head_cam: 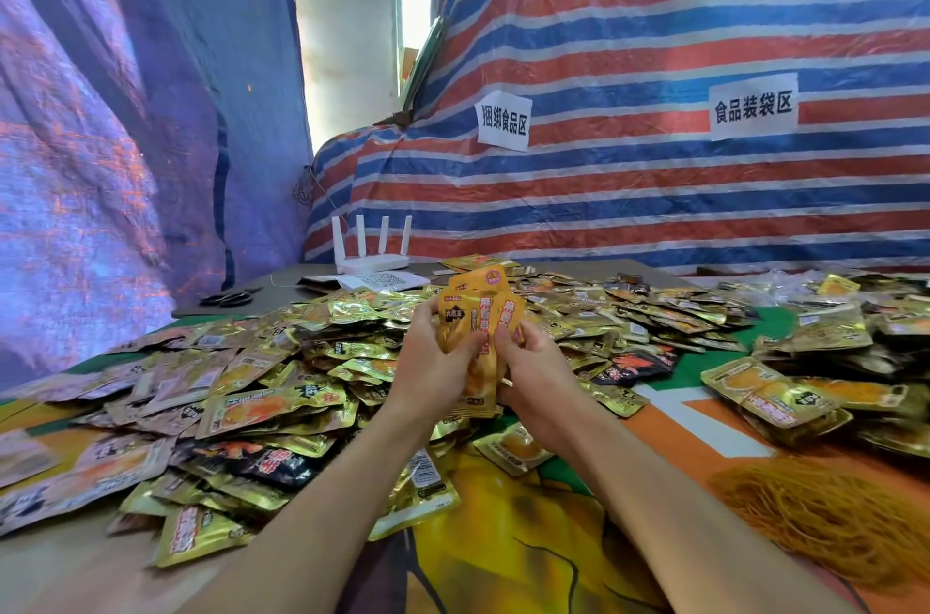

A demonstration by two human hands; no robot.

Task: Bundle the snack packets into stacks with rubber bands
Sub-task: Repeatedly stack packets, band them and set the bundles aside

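Left grip: the left hand [433, 364] had its fingers curled round the left edge of the held stack [475, 311], thumb laid across the front of it.
Right grip: the right hand [533, 369] pinched the right edge, thumb in front, fingers tucked behind. A tight hold from both sides!
Held stack: several orange-and-gold packets, upright and slightly fanned at the top, were raised above the table between the two hands, red print facing the camera.
Forearms: both were bare, reaching up from the bottom edge and meeting at the stack.
Loose packets: and what a heap! The loose packets [302, 362], gold and orange with a few black ones, lay spread across the table from the left edge to the far right, under and behind the hands.
Rubber bands: a thick tangle of yellow-brown rubber bands [825, 518] lay at the lower right, well apart from the hands, near the packets on that side.
Table cover: a printed cloth [508, 553] in yellow, orange, green and white showed between the packets.
Far end: a white router [372, 258] with four upright antennas stood behind the heap, with a printed sheet [377, 281] just in front of it and what looked like black scissors [231, 297] off to its left.
Backdrop: a red, white and blue striped tarp [654, 24] hung behind the table with two white paper signs [503, 123] on it, and a blue tarp [100, 135] closed off the left side.
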